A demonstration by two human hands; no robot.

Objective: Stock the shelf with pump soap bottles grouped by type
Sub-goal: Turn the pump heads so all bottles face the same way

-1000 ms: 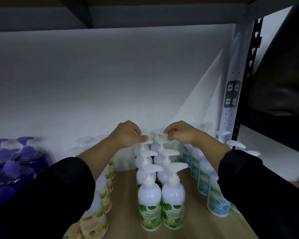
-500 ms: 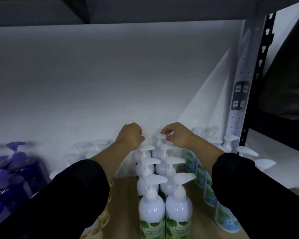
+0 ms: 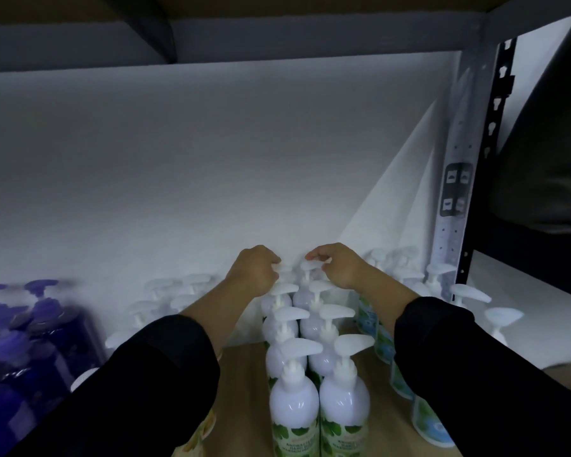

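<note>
1. White pump heads fill the centre of the frame — the green-label bottles (image 3: pixel 294 404) stand in two tight columns running back to the wall (image 3: pixel 211 176).
2. Left hand (image 3: pixel 256 270) curls its fingers on the pump of the rearmost left bottle; right hand (image 3: pixel 338 265) pinches the rearmost right pump head (image 3: pixel 311 265).
3. Blue-label bottles (image 3: pixel 429 420) sit lower right, purple bottles (image 3: pixel 17 351) far left, yellow-label bottles (image 3: pixel 198 433) under the left sleeve.
4. Risk — either sleeve could likely brush a neighbouring pump and topple a row, domino fashion.
</note>
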